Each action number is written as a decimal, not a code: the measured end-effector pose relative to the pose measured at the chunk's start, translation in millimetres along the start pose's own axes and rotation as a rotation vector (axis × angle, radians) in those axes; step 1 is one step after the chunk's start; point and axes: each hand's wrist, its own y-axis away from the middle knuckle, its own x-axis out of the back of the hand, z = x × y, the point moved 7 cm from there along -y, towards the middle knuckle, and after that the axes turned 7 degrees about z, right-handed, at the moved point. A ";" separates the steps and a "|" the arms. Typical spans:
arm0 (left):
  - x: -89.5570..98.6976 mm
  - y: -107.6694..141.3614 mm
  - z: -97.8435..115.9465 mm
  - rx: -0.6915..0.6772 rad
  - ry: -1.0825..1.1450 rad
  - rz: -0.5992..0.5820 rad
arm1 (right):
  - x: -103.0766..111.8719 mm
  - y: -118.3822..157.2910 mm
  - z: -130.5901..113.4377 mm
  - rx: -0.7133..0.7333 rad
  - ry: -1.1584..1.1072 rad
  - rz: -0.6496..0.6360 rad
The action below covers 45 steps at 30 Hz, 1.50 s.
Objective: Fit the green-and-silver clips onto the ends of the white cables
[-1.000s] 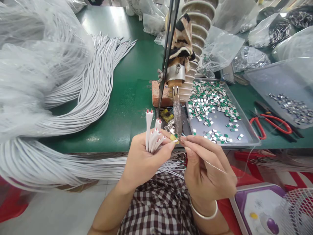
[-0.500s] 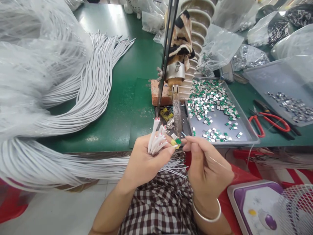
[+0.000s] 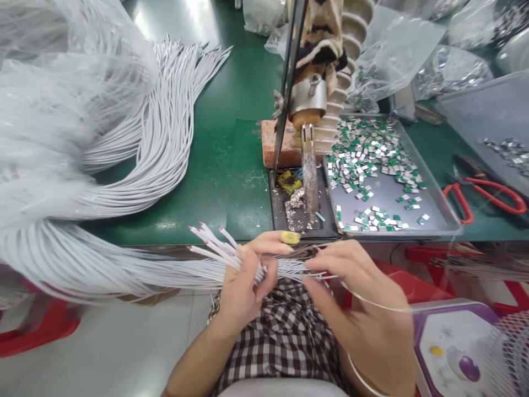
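My left hand is closed round several white wires whose reddish tips point up and left. A yellow cover sits on one of its fingertips. My right hand is at the ends of the long white wire bundle along the table edge, thumb and fingers apart; a thin wire runs along it. Whether it grips a wire is hard to tell. Above the hands, the metal soldering tip points down over a dark tray with solder bits and a yellow sponge.
A metal tray of small green-and-silver boards lies right of the soldering tip, beside red-handled pliers. A brick stands behind the dark tray. Plastic-wrapped white wires cover the left. A purple-and-white fan is at lower right.
My left hand has turned, swinging its wires leftward, and no green board shows at it any more. My right hand has moved down and right, its fingers opening. The view has shifted slightly.
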 end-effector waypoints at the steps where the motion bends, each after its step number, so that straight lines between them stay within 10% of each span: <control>1: -3.3 4.4 -2.4 0.014 0.009 -0.035 | -7.6 1.7 -4.8 0.042 0.045 -0.061; 14: -23.8 6.2 32.8 -0.289 -0.713 -0.232 | -3.3 6.4 9.4 -0.094 -0.304 0.028; 25: -24.1 -4.5 32.5 -0.377 -0.650 -0.213 | -12.7 -2.7 28.8 -0.277 -0.603 -0.131; 31: -16.7 -4.8 30.8 -0.398 -0.642 -0.201 | 1.3 -6.9 39.2 -0.322 -0.298 -0.121; 37: -3.9 -13.6 28.1 -0.294 -0.567 -0.117 | 29.5 -38.0 79.5 -0.189 0.474 0.088; 45: -15.4 -18.0 16.6 -0.139 -0.576 -0.063 | 28.4 -52.7 89.5 -0.212 0.382 0.113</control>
